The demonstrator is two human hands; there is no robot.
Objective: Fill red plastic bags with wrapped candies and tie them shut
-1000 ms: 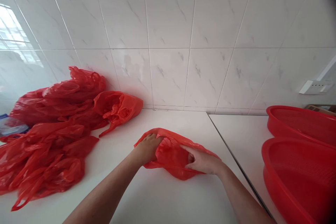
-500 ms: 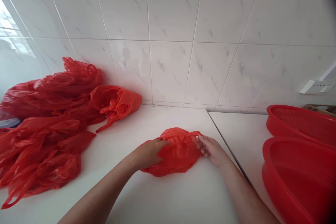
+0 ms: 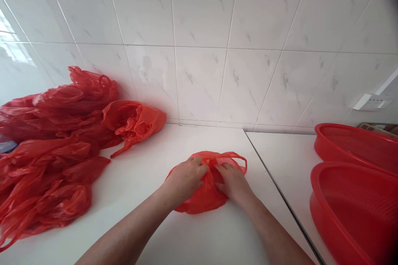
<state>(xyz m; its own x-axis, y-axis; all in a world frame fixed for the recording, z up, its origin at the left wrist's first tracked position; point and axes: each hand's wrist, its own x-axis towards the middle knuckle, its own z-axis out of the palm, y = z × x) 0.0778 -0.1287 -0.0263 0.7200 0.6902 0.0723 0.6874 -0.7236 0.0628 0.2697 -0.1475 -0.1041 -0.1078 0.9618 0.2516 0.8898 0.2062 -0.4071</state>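
A red plastic bag (image 3: 203,201) lies on the white table in front of me, its mouth facing up between my hands. My left hand (image 3: 188,178) is over its left side, the fingers curled and closed on the crinkled plastic. Resting against the right part of the bag is my right hand (image 3: 234,182), thumb and fingers apart, the fingertips pointing into the folds at the middle. One handle loop of the bag sticks out beyond the right fingers. Whatever lies inside the bag is hidden.
Piles of crumpled red plastic bags (image 3: 52,120) cover the left of the table, with one rounded red bag (image 3: 149,118) at their right end. Two red plastic baskets (image 3: 323,174) stand on the right. Behind is a tiled wall (image 3: 202,83) with a socket (image 3: 371,102).
My right hand has let go of the bag's right edge and moved left to the middle. My left hand has curled its fingers on the plastic. A handle loop now shows.
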